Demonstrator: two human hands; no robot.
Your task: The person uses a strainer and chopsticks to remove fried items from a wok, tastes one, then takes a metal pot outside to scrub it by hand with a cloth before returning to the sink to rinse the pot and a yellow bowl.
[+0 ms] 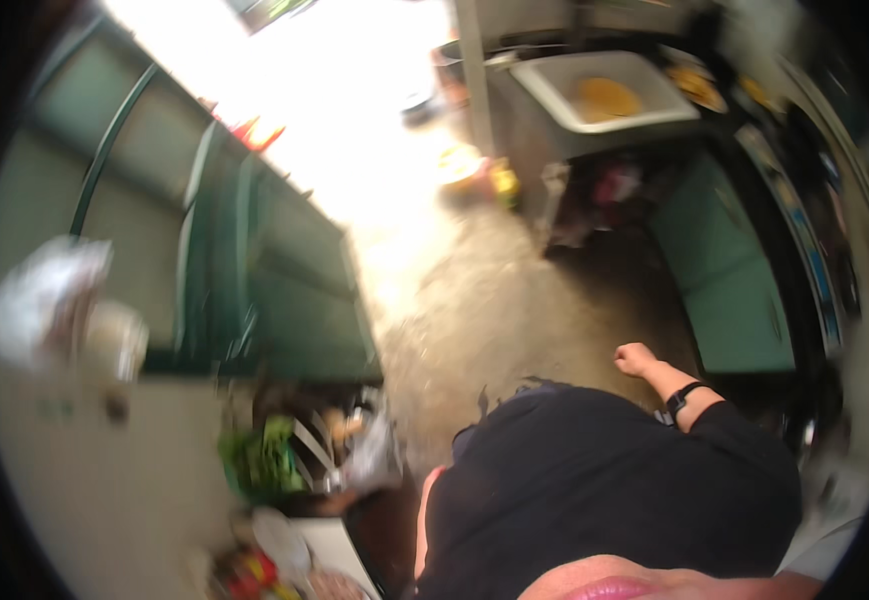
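My right hand (634, 360) hangs beside my body above the floor, fingers curled, with nothing visible in it. A dark watch or band (682, 401) circles that forearm. The nearest thing to this hand is a pale green cabinet door (738, 300) on the right. My left hand is out of view; only a strip of the left arm (428, 517) shows beside my black shirt (592, 480). Before me stretches a worn concrete-like floor (479, 307), leading to a very bright opening.
A white sink (554, 101) holding a round yellow-brown item (609, 99) sits at upper right. Green-framed cabinets (292, 300) line the left. Leafy greens (262, 457) and bags stand lower left. A yellow object (504, 184) is near the floor ahead. Much is blurred.
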